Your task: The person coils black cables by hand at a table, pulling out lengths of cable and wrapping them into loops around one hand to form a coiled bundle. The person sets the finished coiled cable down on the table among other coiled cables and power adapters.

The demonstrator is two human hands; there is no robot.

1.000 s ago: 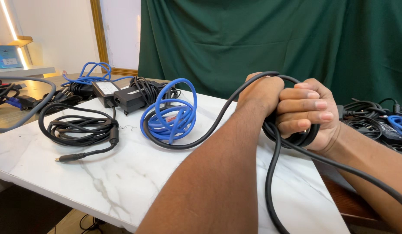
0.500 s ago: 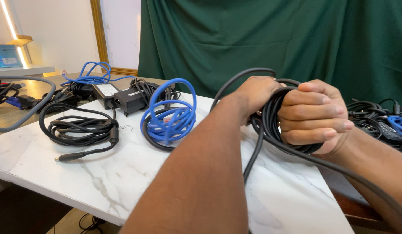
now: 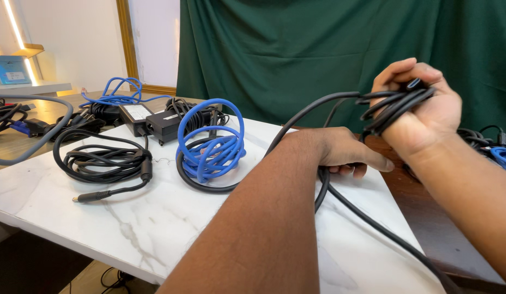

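My right hand (image 3: 422,111) is raised above the table's far right corner, gripping a bundle of loops of a black cable (image 3: 392,106). My left hand (image 3: 340,155) sits lower, just left of it, closed around a lower strand of the same cable (image 3: 321,185). That strand runs down past the table edge at bottom right and also curves left around the blue coil. A coiled blue cable (image 3: 212,144) stands on the white marble table (image 3: 100,228) left of my left hand.
A coiled black cable (image 3: 103,160) with a loose plug end lies on the left of the table. Black power adapters (image 3: 155,122), another blue cable (image 3: 114,95) and more cables lie behind. A green curtain (image 3: 296,49) hangs at the back. More cables (image 3: 490,144) lie at right.
My right hand has lifted the cable bundle up and to the right, away from my left hand. My left hand has dropped lower and holds a strand near the table.
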